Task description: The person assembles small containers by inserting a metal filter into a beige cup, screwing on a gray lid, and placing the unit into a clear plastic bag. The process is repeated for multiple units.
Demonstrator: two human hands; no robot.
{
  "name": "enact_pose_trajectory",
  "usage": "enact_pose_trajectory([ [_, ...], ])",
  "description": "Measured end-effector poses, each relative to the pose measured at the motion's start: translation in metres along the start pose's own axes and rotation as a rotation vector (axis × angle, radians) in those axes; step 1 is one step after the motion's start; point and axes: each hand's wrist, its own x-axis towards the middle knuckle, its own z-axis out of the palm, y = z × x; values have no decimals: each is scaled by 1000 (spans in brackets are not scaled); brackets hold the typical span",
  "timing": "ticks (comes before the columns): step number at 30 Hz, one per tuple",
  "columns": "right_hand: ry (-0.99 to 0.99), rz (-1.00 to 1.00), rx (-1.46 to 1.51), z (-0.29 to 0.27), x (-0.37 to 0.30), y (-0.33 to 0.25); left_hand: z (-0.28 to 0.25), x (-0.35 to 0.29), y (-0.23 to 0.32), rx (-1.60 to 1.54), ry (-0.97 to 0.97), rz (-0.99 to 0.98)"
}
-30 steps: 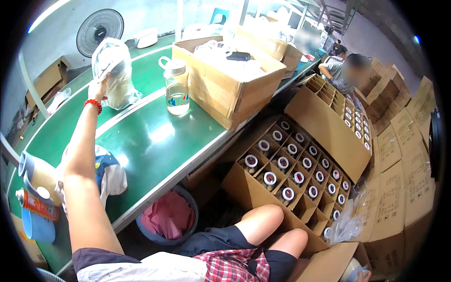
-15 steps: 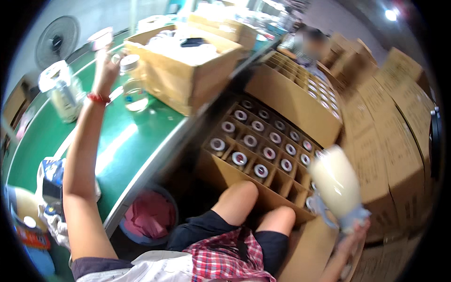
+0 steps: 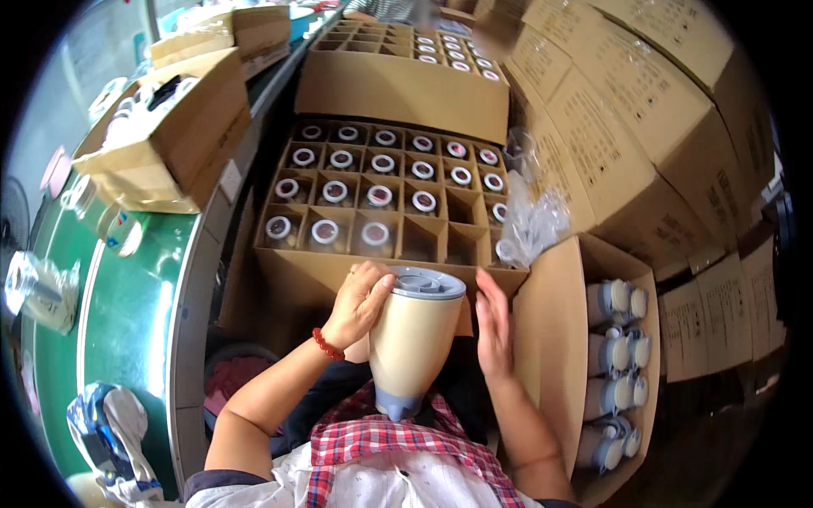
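Both hands hold a cream bottle (image 3: 412, 339) upright; the left hand (image 3: 360, 303) grips it, the right hand (image 3: 494, 326) lies flat against it. A divided box (image 3: 381, 199) of bottles sits just beyond.

I see open cells in the divided carton (image 3: 385, 254) at one o'clock of my jug (image 3: 412, 343); capped jars (image 3: 325, 231) block eleven o'clock.

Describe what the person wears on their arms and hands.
Both forearms are bare, no gloves or long sleeves. The left hand has a bracelet of dark red beads at the wrist. The right hand shows no jewellery or watch.
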Motion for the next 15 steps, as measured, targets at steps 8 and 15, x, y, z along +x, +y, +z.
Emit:
enact_pose_trajectory([
  [8, -383, 165, 74, 10, 78, -32, 20, 39, -46, -1097, -50, -535],
  [15, -491, 372, 440, 0, 123, 34, -2, 40, -34, -365, -276, 36],
])
